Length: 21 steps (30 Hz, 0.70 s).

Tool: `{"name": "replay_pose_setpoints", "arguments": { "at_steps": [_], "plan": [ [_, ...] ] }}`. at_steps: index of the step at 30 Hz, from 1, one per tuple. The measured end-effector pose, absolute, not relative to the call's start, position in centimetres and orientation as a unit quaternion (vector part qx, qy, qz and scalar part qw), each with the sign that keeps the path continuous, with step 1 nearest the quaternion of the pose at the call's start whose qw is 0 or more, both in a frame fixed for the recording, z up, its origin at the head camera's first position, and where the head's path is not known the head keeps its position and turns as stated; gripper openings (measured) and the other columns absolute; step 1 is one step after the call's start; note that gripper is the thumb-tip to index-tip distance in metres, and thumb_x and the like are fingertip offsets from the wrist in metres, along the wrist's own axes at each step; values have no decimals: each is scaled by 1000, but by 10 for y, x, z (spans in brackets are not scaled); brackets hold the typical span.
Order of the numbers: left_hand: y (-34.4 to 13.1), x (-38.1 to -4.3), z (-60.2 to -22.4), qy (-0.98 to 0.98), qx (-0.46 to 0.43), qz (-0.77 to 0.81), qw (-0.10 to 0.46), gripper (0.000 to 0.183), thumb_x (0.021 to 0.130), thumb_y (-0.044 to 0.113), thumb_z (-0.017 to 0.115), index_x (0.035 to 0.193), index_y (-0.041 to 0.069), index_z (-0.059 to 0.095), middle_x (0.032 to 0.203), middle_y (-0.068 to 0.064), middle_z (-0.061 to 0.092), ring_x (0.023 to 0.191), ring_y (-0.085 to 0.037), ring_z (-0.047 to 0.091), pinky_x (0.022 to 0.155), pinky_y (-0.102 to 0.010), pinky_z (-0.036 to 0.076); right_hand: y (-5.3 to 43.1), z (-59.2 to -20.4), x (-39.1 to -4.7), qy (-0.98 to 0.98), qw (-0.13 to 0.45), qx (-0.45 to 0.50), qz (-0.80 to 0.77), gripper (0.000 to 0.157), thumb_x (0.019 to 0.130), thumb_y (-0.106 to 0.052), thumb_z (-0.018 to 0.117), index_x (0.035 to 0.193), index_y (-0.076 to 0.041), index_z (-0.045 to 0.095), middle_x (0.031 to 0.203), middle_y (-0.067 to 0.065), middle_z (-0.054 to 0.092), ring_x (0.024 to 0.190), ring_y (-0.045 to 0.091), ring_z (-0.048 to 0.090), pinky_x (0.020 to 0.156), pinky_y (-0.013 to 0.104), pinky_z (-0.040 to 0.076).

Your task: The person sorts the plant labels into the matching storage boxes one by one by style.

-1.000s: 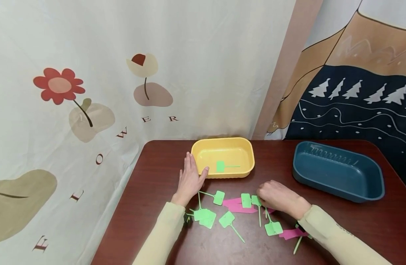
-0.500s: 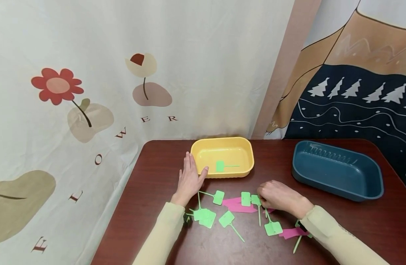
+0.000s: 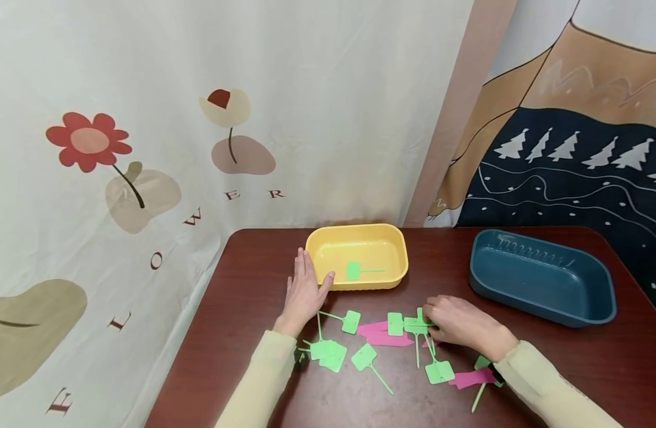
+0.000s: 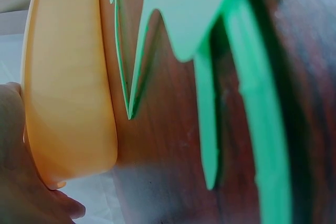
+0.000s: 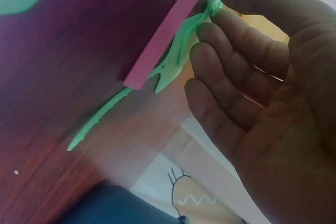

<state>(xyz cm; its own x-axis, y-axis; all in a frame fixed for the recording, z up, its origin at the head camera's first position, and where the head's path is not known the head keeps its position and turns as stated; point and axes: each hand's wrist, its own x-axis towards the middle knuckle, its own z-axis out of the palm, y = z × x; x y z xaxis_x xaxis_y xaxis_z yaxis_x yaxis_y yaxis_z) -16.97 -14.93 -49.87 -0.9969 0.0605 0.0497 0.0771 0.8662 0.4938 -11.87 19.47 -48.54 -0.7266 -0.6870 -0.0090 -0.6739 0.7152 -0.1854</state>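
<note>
At the left end of a yellow bin [image 3: 368, 285], my left hand [image 3: 302, 297] rests with fingers straight along the side and thumb at the front rim. Inside that bin lies one green plant label [image 3: 353, 271], a square head on a thin stem. My right hand [image 3: 461, 321] is low over the table, thumb and index finger pinching a green plant label [image 3: 421, 315] at its edge. In the right wrist view the other fingers [image 5: 210, 98] are bent loosely beside the thumb. Pink flat strips [image 3: 388, 339] lie under and near the green labels.
Several more green labels lie scattered, such as a loose one [image 3: 364, 356] and an overlapping group [image 3: 330, 355] by the left wrist. Another pink strip [image 3: 472, 378] is near the right wrist. A blue bin [image 3: 542, 308] stands at the back right. A curtain [image 3: 333, 119] hangs behind the table.
My right hand has shifted slightly right, and the green label at its fingertips has turned and drawn a little away from the pile. The left hand stays at the yellow bin.
</note>
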Motion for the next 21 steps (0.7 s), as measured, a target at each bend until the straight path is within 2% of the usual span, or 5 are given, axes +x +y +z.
{"name": "replay_pose_setpoints", "arguments": {
  "at_steps": [21],
  "plan": [
    [-150, -168, -499, -966, -35, -254, 22, 94, 105, 56, 48, 163, -7, 7, 173, -19, 2, 157, -40, 13, 115, -70, 24, 198, -485, -115, 930, 26, -345, -126, 15, 86, -10, 81, 77, -17, 72, 65, -13, 47, 58, 1, 42, 56, 21, 43]
  ]
}}
